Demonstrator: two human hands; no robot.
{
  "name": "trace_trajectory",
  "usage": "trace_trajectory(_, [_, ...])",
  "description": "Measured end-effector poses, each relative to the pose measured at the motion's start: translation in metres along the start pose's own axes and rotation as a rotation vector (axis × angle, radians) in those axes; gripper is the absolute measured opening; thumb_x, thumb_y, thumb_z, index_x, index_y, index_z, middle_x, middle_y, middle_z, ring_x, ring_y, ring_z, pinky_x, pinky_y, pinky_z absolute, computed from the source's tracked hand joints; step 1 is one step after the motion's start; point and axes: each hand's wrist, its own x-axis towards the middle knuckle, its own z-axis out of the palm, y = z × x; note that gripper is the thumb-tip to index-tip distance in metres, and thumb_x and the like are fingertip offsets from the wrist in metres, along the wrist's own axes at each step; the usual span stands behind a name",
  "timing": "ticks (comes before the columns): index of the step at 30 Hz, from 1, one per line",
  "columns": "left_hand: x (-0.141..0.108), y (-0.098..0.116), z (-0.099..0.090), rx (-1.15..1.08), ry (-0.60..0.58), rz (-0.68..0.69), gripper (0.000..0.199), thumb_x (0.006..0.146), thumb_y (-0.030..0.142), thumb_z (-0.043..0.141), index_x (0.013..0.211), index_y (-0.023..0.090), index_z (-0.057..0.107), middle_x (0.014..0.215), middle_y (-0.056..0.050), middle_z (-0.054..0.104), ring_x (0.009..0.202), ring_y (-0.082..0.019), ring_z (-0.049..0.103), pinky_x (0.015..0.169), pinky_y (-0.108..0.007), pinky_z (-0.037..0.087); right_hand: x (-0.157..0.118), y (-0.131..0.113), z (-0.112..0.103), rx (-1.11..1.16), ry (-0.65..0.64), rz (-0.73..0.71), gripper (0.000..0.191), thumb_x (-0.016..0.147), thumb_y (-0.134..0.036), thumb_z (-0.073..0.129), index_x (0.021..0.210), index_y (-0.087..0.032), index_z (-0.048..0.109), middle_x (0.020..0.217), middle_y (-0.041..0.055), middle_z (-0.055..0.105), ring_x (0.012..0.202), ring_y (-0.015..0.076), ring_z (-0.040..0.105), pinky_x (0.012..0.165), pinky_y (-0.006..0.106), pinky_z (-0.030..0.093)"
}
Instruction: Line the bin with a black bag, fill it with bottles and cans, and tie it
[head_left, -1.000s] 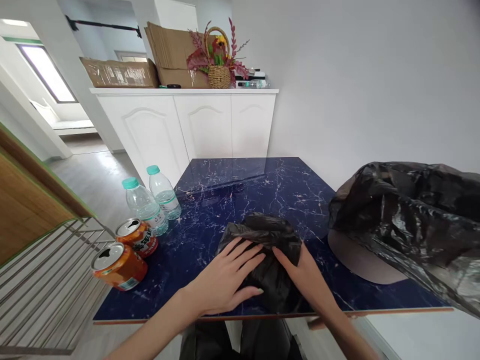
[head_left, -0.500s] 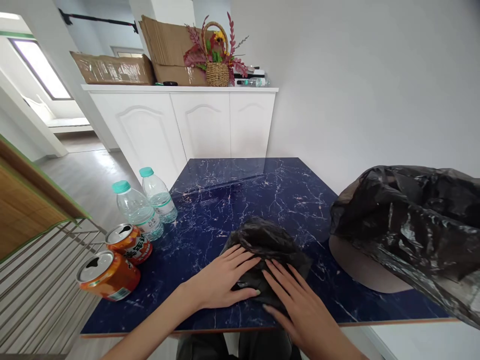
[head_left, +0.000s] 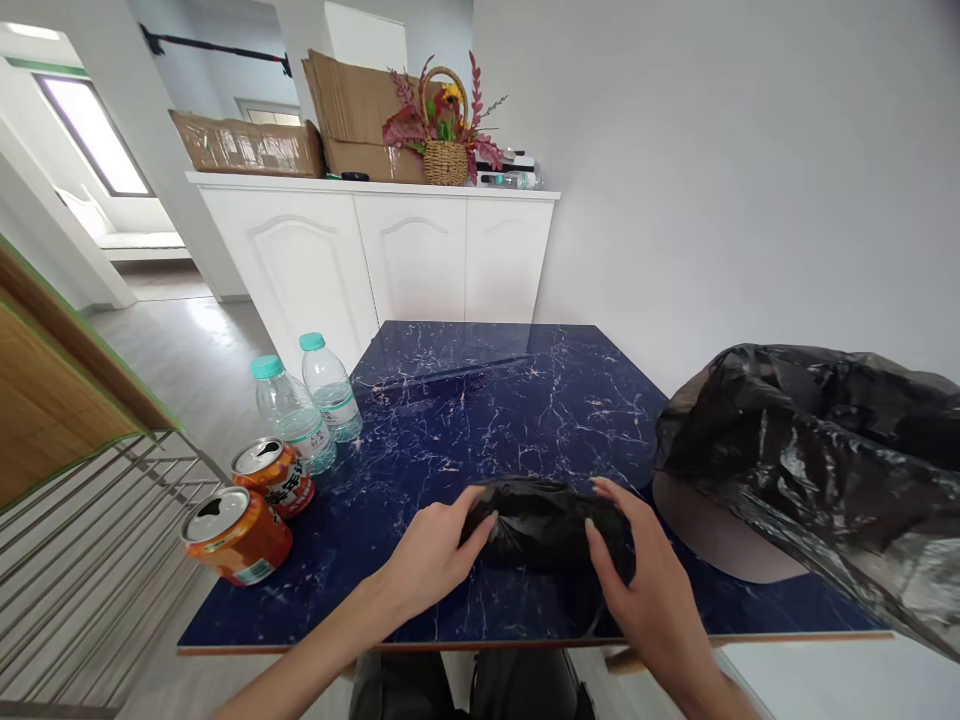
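A black plastic bag (head_left: 534, 528), bunched into a long low bundle, lies near the front edge of the dark blue marbled table (head_left: 480, 420). My left hand (head_left: 442, 545) grips its left end, thumb on the near side and fingers behind, partly hidden. At the right end, my right hand (head_left: 637, 550) holds the bundle between thumb and fingers. To the right, a larger black plastic bag (head_left: 810, 440) with its mouth spread covers a container whose grey-brown lower wall (head_left: 720, 530) shows beneath.
Two opened orange cans (head_left: 238, 535) and two clear water bottles (head_left: 296, 415) with teal caps line the table's left edge. A metal rack (head_left: 97, 560) stands at left. Behind the table is a white cabinet (head_left: 412, 250) bearing cardboard boxes (head_left: 247, 145) and a flower basket (head_left: 445, 162).
My hands have gone from lying flat on the crumpled black bag to gripping its two ends, farther apart. The bag is now a narrower, longer bundle. The view has shifted slightly.
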Motion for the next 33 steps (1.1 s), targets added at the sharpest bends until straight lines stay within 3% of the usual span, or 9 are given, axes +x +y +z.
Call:
trace_trajectory(2, [0.004,0.001,0.006,0.011,0.09,-0.044,0.048,0.112,0.041,0.04,0.154,0.02,0.041,0.083,-0.003,0.077,0.064,-0.026,0.074,0.059,-0.032,0.053,0.001,-0.01,0.01,-0.078,0.058,-0.204,0.053,0.11,-0.037,0.052,0.162,-0.032,0.043,0.161,0.008,0.055,0.148,0.034,0.052,0.115,0.055,0.053])
trace_trajectory(5, [0.013,0.002,0.013,0.199,0.317,0.086,0.06,0.109,0.03,0.045,0.164,0.019,0.025,0.133,-0.019,0.072,0.115,-0.035,0.075,0.089,-0.047,0.061,0.009,-0.017,0.027,-0.188,-0.079,-0.433,0.053,0.11,-0.028,0.051,0.163,-0.029,0.042,0.169,0.0057,0.045,0.159,0.0318,0.036,0.128,0.058,0.037])
trace_trajectory(7, [0.02,0.006,0.016,0.387,0.407,0.283,0.06,0.107,0.017,0.043,0.165,0.02,0.029,0.159,-0.02,0.054,0.147,-0.036,0.054,0.115,-0.056,0.049,0.017,-0.012,0.041,-0.244,-0.131,-0.482,0.052,0.111,-0.03,0.049,0.162,-0.023,0.043,0.169,0.0087,0.045,0.16,0.0325,0.035,0.129,0.06,0.036])
trace_trajectory(9, [0.027,0.01,0.019,0.521,0.349,0.492,0.059,0.106,0.012,0.039,0.165,0.017,0.034,0.168,-0.017,0.044,0.16,-0.033,0.035,0.129,-0.055,0.033,0.024,-0.002,0.054,-0.267,-0.17,-0.515,0.052,0.112,-0.03,0.047,0.162,-0.018,0.044,0.167,0.0121,0.047,0.159,0.0326,0.037,0.129,0.061,0.036])
trace_trajectory(11, [0.034,0.011,0.026,0.577,0.219,0.603,0.055,0.11,0.019,0.039,0.165,0.013,0.035,0.169,-0.015,0.045,0.162,-0.03,0.033,0.134,-0.05,0.026,0.028,0.009,0.065,-0.269,-0.23,-0.556,0.054,0.111,-0.026,0.044,0.164,-0.016,0.04,0.166,0.0138,0.048,0.159,0.0316,0.038,0.128,0.061,0.036])
trace_trajectory(14, [0.04,0.004,0.037,0.6,0.11,0.542,0.058,0.114,0.041,0.038,0.162,0.008,0.039,0.166,-0.017,0.048,0.158,-0.033,0.039,0.134,-0.053,0.025,0.029,0.02,0.071,-0.256,-0.326,-0.568,0.061,0.11,-0.024,0.042,0.169,-0.018,0.031,0.169,0.0125,0.044,0.161,0.0306,0.034,0.129,0.06,0.036])
trace_trajectory(25, [0.032,-0.026,0.042,0.465,0.107,0.42,0.076,0.114,0.045,0.039,0.173,0.017,0.002,0.175,-0.016,0.029,0.162,-0.028,0.029,0.132,-0.048,0.03,0.043,0.011,0.06,-0.142,-0.492,-0.477,0.064,0.115,-0.032,0.036,0.174,-0.032,0.01,0.178,0.0014,0.023,0.164,0.0256,0.023,0.133,0.057,0.029])
trace_trajectory(28, [0.025,-0.026,0.031,0.456,0.062,0.424,0.07,0.114,0.043,0.042,0.173,0.017,0.014,0.175,-0.014,0.031,0.162,-0.029,0.03,0.13,-0.047,0.035,0.044,0.011,0.059,-0.11,-0.53,-0.451,0.062,0.116,-0.036,0.035,0.173,-0.035,0.012,0.178,0.0,0.024,0.164,0.0256,0.023,0.132,0.057,0.03])
trace_trajectory(33, [-0.003,-0.015,0.008,0.454,0.012,0.486,0.039,0.111,0.026,0.048,0.148,0.025,0.062,0.168,-0.005,0.049,0.16,-0.03,0.036,0.129,-0.051,0.039,0.029,0.018,0.05,-0.036,-0.44,-0.344,0.061,0.115,-0.036,0.04,0.173,-0.035,0.02,0.176,0.0014,0.031,0.163,0.0267,0.027,0.132,0.059,0.031])
